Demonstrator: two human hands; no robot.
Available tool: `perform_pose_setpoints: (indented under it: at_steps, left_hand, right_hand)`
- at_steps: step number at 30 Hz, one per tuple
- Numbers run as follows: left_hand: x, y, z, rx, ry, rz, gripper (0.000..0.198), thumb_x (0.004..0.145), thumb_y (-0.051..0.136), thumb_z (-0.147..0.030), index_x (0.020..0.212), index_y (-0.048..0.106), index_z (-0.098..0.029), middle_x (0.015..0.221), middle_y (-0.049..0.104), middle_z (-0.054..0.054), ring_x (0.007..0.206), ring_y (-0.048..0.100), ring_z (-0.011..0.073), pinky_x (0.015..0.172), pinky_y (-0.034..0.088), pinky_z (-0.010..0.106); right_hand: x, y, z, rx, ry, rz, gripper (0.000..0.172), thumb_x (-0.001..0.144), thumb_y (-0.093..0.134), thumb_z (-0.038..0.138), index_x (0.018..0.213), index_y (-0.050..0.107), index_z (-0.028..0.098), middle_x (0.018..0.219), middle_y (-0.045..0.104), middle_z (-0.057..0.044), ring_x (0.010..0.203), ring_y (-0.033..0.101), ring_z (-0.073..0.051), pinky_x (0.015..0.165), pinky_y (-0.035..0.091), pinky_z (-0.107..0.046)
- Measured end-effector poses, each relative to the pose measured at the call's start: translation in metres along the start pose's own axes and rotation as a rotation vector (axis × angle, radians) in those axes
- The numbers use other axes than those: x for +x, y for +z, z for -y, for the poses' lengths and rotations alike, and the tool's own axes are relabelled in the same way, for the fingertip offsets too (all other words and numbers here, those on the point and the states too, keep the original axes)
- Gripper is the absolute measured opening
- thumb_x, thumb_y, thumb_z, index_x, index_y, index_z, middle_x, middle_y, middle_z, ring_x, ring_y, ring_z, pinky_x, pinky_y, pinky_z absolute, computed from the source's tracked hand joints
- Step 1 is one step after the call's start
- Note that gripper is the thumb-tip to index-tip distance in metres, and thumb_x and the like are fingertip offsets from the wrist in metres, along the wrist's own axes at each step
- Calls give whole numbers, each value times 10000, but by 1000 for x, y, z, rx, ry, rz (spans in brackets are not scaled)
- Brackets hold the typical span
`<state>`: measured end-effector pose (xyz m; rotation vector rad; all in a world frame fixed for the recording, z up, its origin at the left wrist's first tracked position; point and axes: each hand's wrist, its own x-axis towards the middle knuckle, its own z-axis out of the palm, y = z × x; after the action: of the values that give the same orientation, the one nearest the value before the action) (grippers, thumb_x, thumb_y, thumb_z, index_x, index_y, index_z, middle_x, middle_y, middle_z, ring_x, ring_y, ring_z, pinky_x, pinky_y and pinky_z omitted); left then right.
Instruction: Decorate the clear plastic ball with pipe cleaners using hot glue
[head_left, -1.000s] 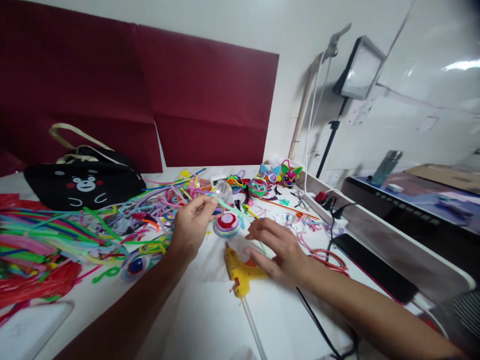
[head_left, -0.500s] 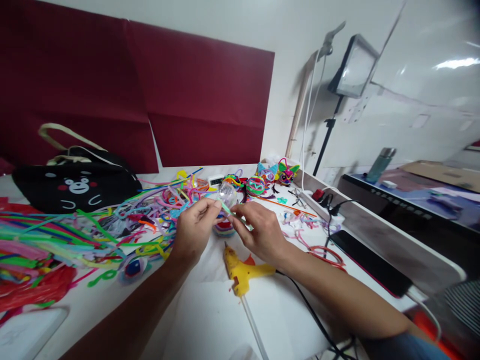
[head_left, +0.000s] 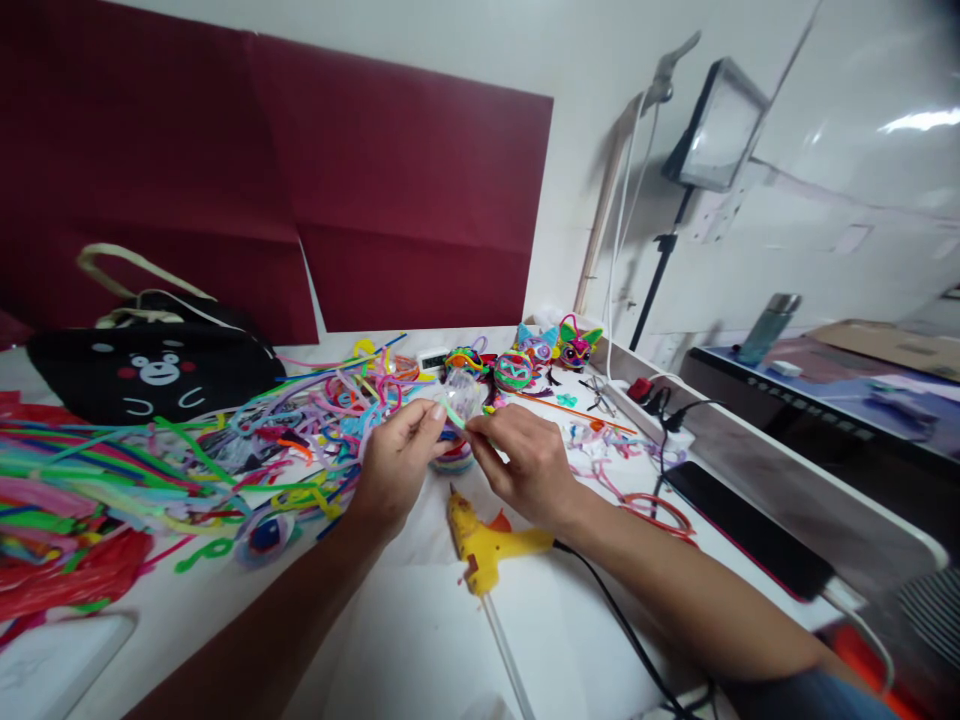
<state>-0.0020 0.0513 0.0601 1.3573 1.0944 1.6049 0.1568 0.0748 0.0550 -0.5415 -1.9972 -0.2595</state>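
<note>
My left hand [head_left: 394,465] and my right hand [head_left: 521,460] meet above the white table [head_left: 420,630], both pinching a light green pipe cleaner [head_left: 452,412] at a clear plastic ball [head_left: 463,397]. The left fingers hold the ball's near side and the right thumb and forefinger pinch the pipe cleaner's end. Just below the hands sits a round coil [head_left: 452,462] of striped pipe cleaners. A yellow glue gun [head_left: 484,545] lies on the table under my right wrist, its black cord running toward me.
A big heap of coloured pipe cleaners [head_left: 150,460] covers the left side. A black bear-face bag [head_left: 154,370] stands at the back left. Small pipe-cleaner figures [head_left: 551,350] line the back. A power strip [head_left: 660,410] and a dark phone [head_left: 739,530] lie to the right.
My right hand rose from the table beside the glue gun and took hold of the green pipe cleaner at the ball. The left hand stayed near its place, holding the ball.
</note>
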Motion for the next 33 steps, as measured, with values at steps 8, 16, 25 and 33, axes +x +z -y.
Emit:
perform_pose_setpoints:
  at_steps: [8, 16, 25, 33]
  left_hand:
    - [-2, 1, 0, -10, 9, 24, 269, 837, 619, -421, 727, 613, -176, 704, 528, -23, 715, 535, 122, 652, 518, 214]
    - [-2, 2, 1, 10, 3, 24, 261, 838, 621, -420, 738, 617, -179, 718, 552, -28, 724, 542, 121, 624, 491, 188]
    - [-2, 2, 1, 6, -3, 32, 261, 835, 627, -418, 726, 610, -181, 708, 555, -29, 732, 561, 129, 627, 494, 192]
    - [-3, 4, 0, 37, -14, 16, 276, 815, 634, -434, 713, 601, -180, 695, 565, -23, 714, 567, 135, 617, 495, 196]
  right_hand:
    - [0, 1, 2, -28, 4, -26, 143, 931, 502, 172, 831, 603, 182, 672, 636, -32, 637, 575, -147, 622, 430, -263]
    - [-2, 3, 5, -8, 19, -56, 134, 921, 514, 168, 812, 591, 182, 627, 610, -13, 589, 552, -133, 596, 422, -253]
    - [0, 1, 9, 59, 68, -48, 125, 900, 524, 152, 798, 593, 173, 617, 599, -1, 546, 535, -110, 553, 408, -233]
    - [-1, 2, 10, 108, 112, -41, 128, 888, 525, 158, 781, 592, 177, 612, 600, 3, 546, 551, -108, 548, 406, -226]
